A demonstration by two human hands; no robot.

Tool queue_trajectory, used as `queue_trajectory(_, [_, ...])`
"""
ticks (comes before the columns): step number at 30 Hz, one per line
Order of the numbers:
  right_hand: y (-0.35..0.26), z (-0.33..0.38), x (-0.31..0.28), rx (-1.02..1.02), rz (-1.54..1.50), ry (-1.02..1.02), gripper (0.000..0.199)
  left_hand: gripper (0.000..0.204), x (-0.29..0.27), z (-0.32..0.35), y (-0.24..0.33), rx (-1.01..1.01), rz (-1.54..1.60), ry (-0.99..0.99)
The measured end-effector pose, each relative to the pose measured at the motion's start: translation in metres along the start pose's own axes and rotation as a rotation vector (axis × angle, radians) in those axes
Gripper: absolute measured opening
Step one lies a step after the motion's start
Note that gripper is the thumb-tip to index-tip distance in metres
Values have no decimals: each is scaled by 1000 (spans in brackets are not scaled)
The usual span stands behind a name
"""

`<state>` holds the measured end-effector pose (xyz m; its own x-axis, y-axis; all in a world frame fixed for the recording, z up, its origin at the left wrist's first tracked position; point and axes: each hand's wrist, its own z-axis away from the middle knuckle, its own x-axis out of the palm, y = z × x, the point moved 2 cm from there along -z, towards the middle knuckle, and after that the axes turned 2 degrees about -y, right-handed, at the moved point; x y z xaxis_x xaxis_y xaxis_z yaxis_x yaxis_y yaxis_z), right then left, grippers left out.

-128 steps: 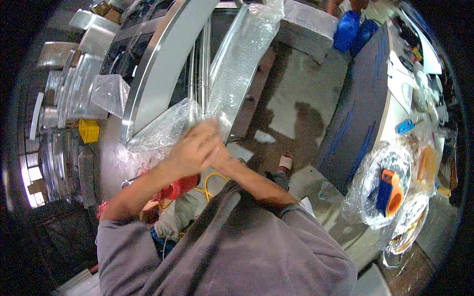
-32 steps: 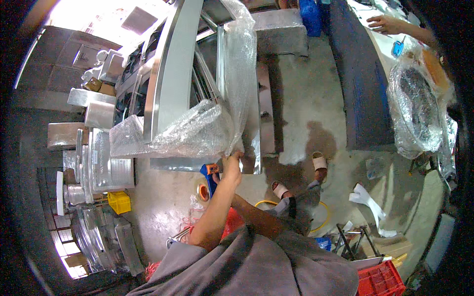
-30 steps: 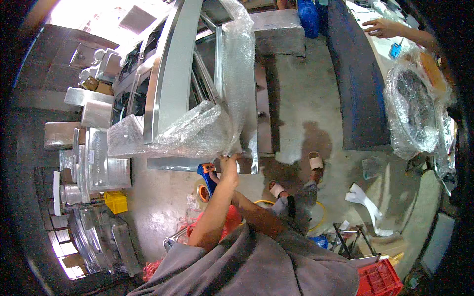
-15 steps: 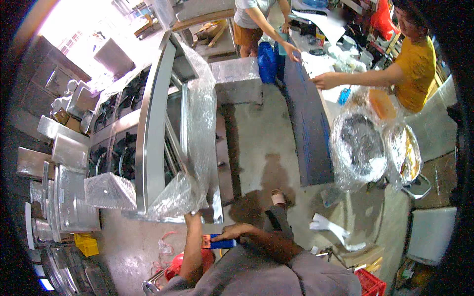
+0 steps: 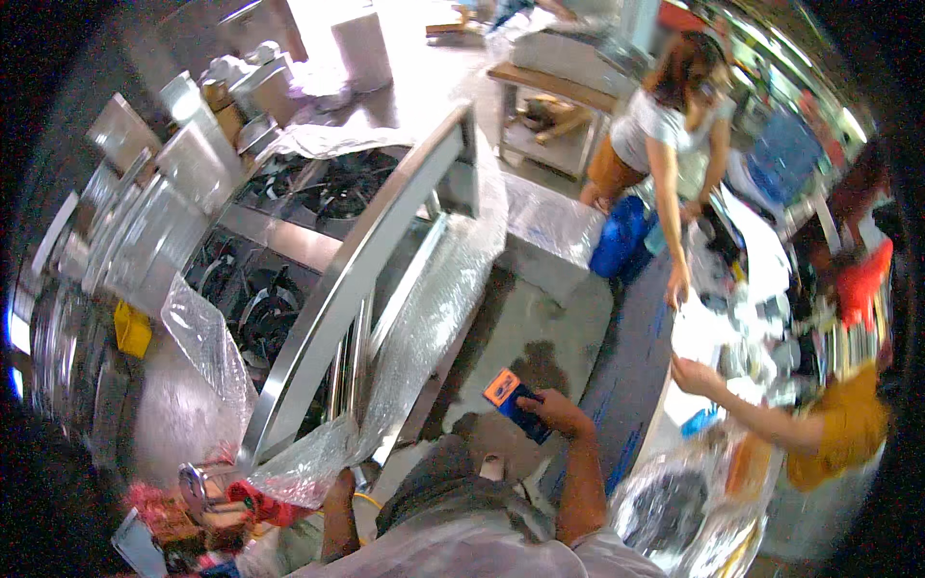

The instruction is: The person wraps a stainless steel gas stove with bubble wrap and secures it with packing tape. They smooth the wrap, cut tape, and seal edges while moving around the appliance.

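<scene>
My right hand (image 5: 556, 412) is closed around a flat dark-blue object with an orange end panel (image 5: 503, 385); I cannot make out its exact kind. It is held out over the floor, in front of my body. My left hand (image 5: 339, 485) is low, beside the bottom corner of the bubble wrap (image 5: 318, 472); blur hides whether its fingers grip the wrap. The wrap runs along the near side of a stainless-steel gas stove (image 5: 289, 236) with black burners. A long steel panel (image 5: 366, 260) rises at a slant along the stove.
Two people work at a cluttered table on the right: one in a white top (image 5: 641, 135), one in a yellow shirt (image 5: 843, 429). A long dark panel (image 5: 617, 371) stands along that table. Steel sheets (image 5: 159, 222) lean at left, near a yellow crate (image 5: 132, 329). A red stool (image 5: 260, 503) is low left.
The view has turned, tilting the scene. My right hand has moved the blue-and-orange object from beside my left forearm out over the floor to the right. My left hand stays near the wrap's corner.
</scene>
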<state>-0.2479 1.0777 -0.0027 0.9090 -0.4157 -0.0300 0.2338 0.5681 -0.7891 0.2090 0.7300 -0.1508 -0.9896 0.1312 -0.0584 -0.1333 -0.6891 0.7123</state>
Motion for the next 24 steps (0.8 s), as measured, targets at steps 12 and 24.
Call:
queue_trajectory(12, [-332, -37, -156, -646, 246, -254, 68, 32, 3, 28, -64, -60, 288, 633])
queue_trajectory(24, [-608, -220, -234, -1027, 817, -150, 51, 40, 183, 82, -133, 152, 881, 969])
